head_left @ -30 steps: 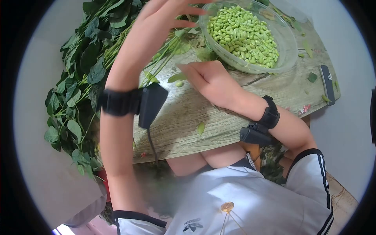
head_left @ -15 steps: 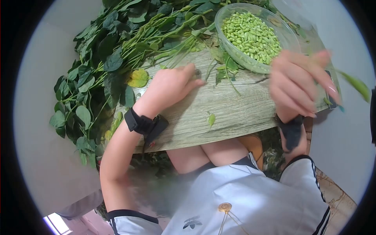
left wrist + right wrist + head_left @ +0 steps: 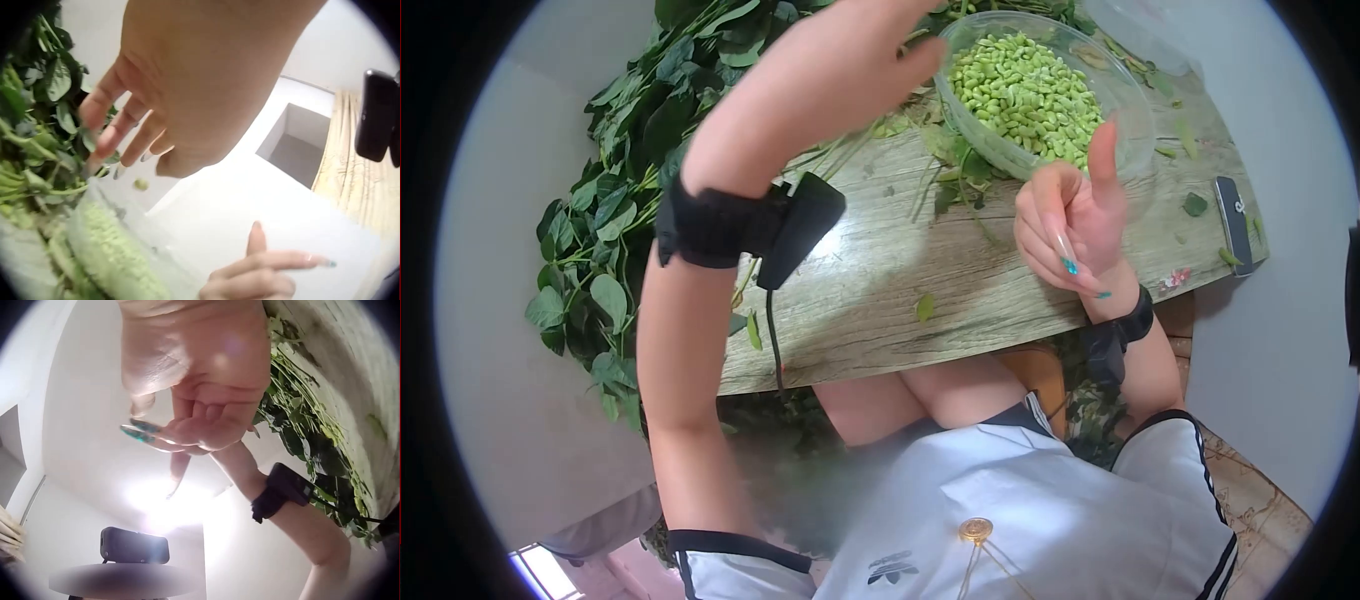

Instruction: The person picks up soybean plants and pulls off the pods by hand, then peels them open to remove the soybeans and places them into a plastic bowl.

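My left hand [image 3: 870, 60] reaches over the far side of the table toward the bowl, cut off by the top edge of the head view. In the left wrist view its fingers are spread apart, and a small green bean [image 3: 141, 184] hangs in the air just below the fingertips. A clear plastic bowl [image 3: 1135, 120] holds a heap of shelled green beans [image 3: 1025, 95]. In front of the bowl my right hand [image 3: 1075, 220] is raised, thumb up and the other fingers loosely bent. Nothing shows in its palm in the right wrist view.
Leafy bean stalks [image 3: 620, 150] pile along the left and far side of the wooden table [image 3: 850, 310]. A phone [image 3: 1233, 225] lies at the right edge. Loose leaves are scattered about, one a small green leaf [image 3: 925, 307] near the front.
My left hand has risen from the tabletop and moved up toward the bowl. The right hand has come leftward from the table's right side, and the green pod near it has left view.
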`<state>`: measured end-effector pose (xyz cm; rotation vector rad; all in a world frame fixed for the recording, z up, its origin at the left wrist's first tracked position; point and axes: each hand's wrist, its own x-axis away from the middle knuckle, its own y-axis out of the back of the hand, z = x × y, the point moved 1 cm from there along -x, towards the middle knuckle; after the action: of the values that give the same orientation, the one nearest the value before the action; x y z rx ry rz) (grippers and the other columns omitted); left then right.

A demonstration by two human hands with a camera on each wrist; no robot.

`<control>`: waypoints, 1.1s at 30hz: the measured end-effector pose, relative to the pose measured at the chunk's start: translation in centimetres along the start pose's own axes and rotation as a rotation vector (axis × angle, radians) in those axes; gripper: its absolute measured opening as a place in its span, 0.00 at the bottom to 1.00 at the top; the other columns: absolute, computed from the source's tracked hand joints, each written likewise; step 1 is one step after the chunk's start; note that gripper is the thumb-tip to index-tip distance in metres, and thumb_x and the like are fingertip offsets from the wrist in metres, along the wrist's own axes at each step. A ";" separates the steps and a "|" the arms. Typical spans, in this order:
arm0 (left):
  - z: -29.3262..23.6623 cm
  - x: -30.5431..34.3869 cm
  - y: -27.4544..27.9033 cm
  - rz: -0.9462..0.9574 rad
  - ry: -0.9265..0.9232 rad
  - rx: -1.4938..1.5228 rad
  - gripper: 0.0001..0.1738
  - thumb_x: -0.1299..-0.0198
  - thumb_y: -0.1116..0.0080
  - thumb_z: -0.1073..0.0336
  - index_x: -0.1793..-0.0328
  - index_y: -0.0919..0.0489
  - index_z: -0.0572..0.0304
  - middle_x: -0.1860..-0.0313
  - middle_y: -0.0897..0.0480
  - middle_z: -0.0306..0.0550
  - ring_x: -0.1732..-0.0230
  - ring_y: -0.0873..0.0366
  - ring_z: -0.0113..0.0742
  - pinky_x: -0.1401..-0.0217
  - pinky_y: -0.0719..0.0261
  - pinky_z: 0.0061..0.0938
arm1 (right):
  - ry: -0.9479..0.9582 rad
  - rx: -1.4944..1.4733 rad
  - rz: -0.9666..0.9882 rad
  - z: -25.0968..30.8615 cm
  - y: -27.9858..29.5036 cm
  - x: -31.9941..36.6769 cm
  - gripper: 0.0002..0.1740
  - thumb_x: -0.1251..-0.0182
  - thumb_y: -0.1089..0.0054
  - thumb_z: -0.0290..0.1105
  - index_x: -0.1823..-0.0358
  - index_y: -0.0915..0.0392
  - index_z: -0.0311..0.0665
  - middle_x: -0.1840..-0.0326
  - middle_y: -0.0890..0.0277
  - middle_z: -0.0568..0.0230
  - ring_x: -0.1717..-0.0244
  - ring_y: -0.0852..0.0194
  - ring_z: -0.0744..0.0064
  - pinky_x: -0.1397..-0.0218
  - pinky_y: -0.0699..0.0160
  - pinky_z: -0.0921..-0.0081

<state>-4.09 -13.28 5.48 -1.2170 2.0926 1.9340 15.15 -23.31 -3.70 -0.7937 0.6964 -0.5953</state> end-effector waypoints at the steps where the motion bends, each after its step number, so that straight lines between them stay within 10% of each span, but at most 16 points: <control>1: -0.4 -0.2 1.2 0.086 0.139 -0.012 0.24 0.31 0.46 0.63 0.29 0.29 0.53 0.50 0.17 0.44 0.72 0.26 0.29 0.66 0.24 0.26 | 0.028 -0.009 -0.031 0.0 0.1 0.1 0.53 0.29 0.77 0.72 0.71 0.21 0.24 0.91 0.45 0.68 0.96 0.41 0.77 0.97 0.44 0.83; 9: 6.4 8.4 1.0 0.279 0.576 -0.096 0.12 0.39 0.39 0.67 0.51 0.20 0.65 0.56 0.16 0.45 0.69 0.23 0.34 0.61 0.24 0.29 | 0.067 0.014 -0.110 -0.8 0.0 -0.7 0.46 0.23 0.77 0.64 0.71 0.22 0.28 0.90 0.43 0.67 0.96 0.40 0.76 0.96 0.43 0.81; 19: 7.9 10.2 -3.4 0.175 0.409 -0.227 0.11 0.43 0.35 0.67 0.58 0.23 0.63 0.60 0.20 0.50 0.59 0.22 0.48 0.56 0.23 0.36 | -0.410 0.397 -0.493 -3.3 -0.7 -5.7 0.41 0.23 0.69 0.63 0.72 0.24 0.31 0.88 0.39 0.70 0.93 0.39 0.77 0.89 0.37 0.83; 27: 6.6 10.4 -5.5 0.150 0.428 -0.534 0.11 0.38 0.42 0.63 0.59 0.27 0.64 0.58 0.20 0.53 0.53 0.23 0.52 0.53 0.25 0.40 | -0.315 0.484 -0.524 -4.2 2.2 -8.3 0.38 0.22 0.67 0.60 0.69 0.24 0.31 0.88 0.39 0.73 0.90 0.34 0.79 0.87 0.33 0.82; 33: 5.4 10.8 -2.7 0.178 0.579 -0.297 0.11 0.38 0.42 0.63 0.62 0.26 0.65 0.66 0.22 0.51 0.60 0.24 0.45 0.57 0.27 0.34 | -0.117 0.944 -0.479 -5.2 2.5 -7.8 0.23 0.21 0.54 0.44 0.44 0.28 0.28 0.75 0.31 0.70 0.86 0.31 0.84 0.87 0.32 0.85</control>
<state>-12.53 -13.83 -3.48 -1.9063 2.2733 2.2380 6.86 -18.70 -5.75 -0.0884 0.0533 -1.1781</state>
